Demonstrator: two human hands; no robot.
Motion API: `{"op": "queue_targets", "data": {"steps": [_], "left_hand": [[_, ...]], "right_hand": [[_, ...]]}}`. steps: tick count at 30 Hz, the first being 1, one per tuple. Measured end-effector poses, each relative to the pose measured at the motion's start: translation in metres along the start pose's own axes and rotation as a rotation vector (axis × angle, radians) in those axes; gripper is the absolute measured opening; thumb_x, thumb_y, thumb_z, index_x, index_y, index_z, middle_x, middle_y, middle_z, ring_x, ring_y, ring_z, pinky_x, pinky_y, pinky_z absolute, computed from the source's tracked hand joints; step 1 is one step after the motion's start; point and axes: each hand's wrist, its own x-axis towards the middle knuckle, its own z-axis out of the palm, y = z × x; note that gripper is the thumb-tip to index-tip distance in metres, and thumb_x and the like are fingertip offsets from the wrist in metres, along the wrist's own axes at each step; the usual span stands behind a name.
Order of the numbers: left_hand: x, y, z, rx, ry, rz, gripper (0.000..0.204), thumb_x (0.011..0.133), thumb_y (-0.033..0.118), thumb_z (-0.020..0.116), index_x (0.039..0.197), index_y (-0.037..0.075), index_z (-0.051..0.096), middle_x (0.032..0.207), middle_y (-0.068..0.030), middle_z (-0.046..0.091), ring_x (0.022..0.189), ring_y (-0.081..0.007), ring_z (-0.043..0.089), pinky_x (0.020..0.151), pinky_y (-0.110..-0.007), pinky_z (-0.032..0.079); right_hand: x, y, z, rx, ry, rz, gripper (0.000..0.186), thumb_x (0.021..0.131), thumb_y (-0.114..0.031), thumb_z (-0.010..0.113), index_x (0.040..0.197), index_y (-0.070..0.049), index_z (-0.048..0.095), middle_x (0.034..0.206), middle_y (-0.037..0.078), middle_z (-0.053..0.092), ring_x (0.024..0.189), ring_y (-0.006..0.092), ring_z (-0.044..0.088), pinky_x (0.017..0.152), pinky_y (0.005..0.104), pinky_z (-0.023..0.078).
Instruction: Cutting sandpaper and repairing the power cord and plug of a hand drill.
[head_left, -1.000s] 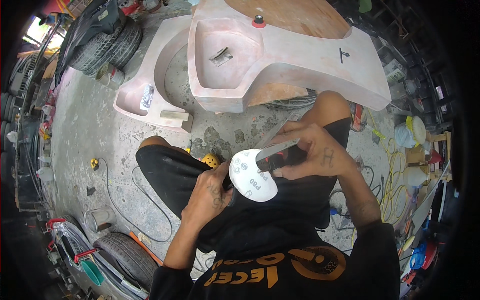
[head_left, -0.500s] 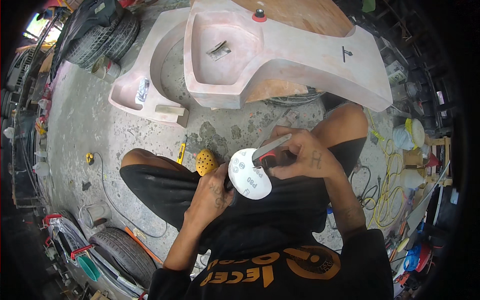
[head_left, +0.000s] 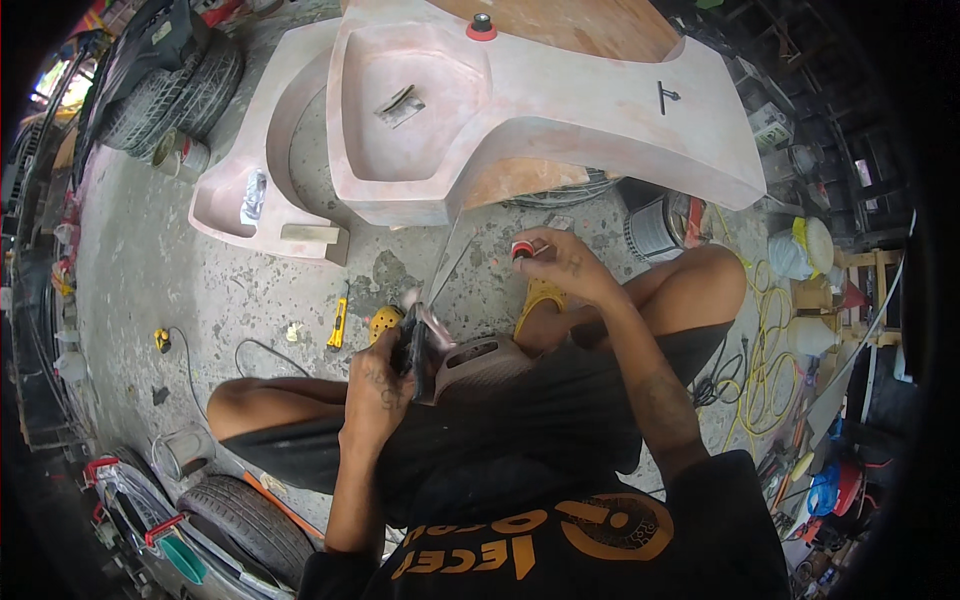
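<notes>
Upper body: we are wearing a black short-sleeved top [head_left: 735, 540] displaying orange lettering [head_left: 522, 560] and a round orange emblem [head_left: 617, 525]. Lower body: we are wearing black shorts [head_left: 490, 425] and a yellow clog [head_left: 540, 297]. Our left hand [head_left: 375, 388] and right hand [head_left: 562, 266] are bearing dark, letter-like marks [head_left: 573, 264].

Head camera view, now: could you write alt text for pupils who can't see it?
A person's left hand grips a dark, partly blurred object while the right hand holds a small red-and-dark piece. The person sits with knees apart on a stained floor, facing a large pinkish-white moulded panel.
</notes>
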Motion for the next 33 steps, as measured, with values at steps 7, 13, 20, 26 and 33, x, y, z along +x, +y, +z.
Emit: {"op": "queue_targets", "data": {"steps": [7, 13, 20, 26, 33], "left_hand": [[0.009, -0.032, 0.027, 0.038, -0.062, -0.072, 0.037, 0.079, 0.001, 0.074, 0.114, -0.007, 0.065, 0.087, -0.0289, 0.068, 0.088, -0.0488, 0.067, 0.078, -0.050, 0.054], [0.060, -0.075, 0.007, 0.396, -0.331, -0.135, 0.032, 0.080, 0.010, 0.075, 0.110, -0.003, 0.071, 0.094, -0.0260, 0.072, 0.093, -0.0441, 0.070, 0.084, -0.051, 0.056], [0.121, -0.305, 0.095, 0.589, -0.315, -0.125, 0.030, 0.088, 0.036, 0.077, 0.095, 0.006, 0.077, 0.084, -0.0227, 0.072, 0.082, -0.0418, 0.071, 0.074, -0.049, 0.056], [0.129, -0.312, 0.159, 0.507, -0.238, -0.024, 0.034, 0.090, 0.024, 0.069, 0.118, 0.005, 0.066, 0.102, -0.0252, 0.071, 0.091, -0.0441, 0.071, 0.080, -0.053, 0.057], [0.130, -0.320, 0.171, 0.436, -0.149, -0.016, 0.046, 0.090, 0.021, 0.071, 0.133, 0.009, 0.061, 0.111, -0.0236, 0.072, 0.099, -0.0441, 0.070, 0.086, -0.050, 0.056]], "right_hand": [[0.003, 0.034, 0.018, 0.925, -0.154, 0.289, 0.031, 0.103, -0.018, 0.058, 0.128, 0.000, 0.062, 0.112, 0.008, 0.064, 0.093, 0.0248, 0.067, 0.085, 0.0363, 0.056], [-0.023, -0.031, -0.001, 0.385, 0.040, 0.045, 0.020, 0.095, -0.014, 0.073, 0.109, 0.000, 0.069, 0.097, 0.004, 0.064, 0.087, 0.0127, 0.064, 0.077, 0.0254, 0.052], [-0.018, -0.033, -0.007, 0.452, 0.140, -0.047, 0.017, 0.095, -0.010, 0.073, 0.107, -0.001, 0.068, 0.086, 0.003, 0.064, 0.079, 0.0105, 0.062, 0.074, 0.0254, 0.051], [-0.011, -0.016, -0.014, 0.403, 0.181, -0.052, 0.016, 0.095, -0.013, 0.075, 0.104, -0.002, 0.068, 0.085, 0.002, 0.064, 0.078, 0.0105, 0.063, 0.079, 0.0255, 0.054], [-0.009, 0.004, -0.002, 0.590, 0.001, -0.003, 0.025, 0.098, -0.013, 0.069, 0.121, -0.006, 0.061, 0.114, 0.008, 0.063, 0.087, 0.0150, 0.070, 0.088, 0.0294, 0.058]]}}
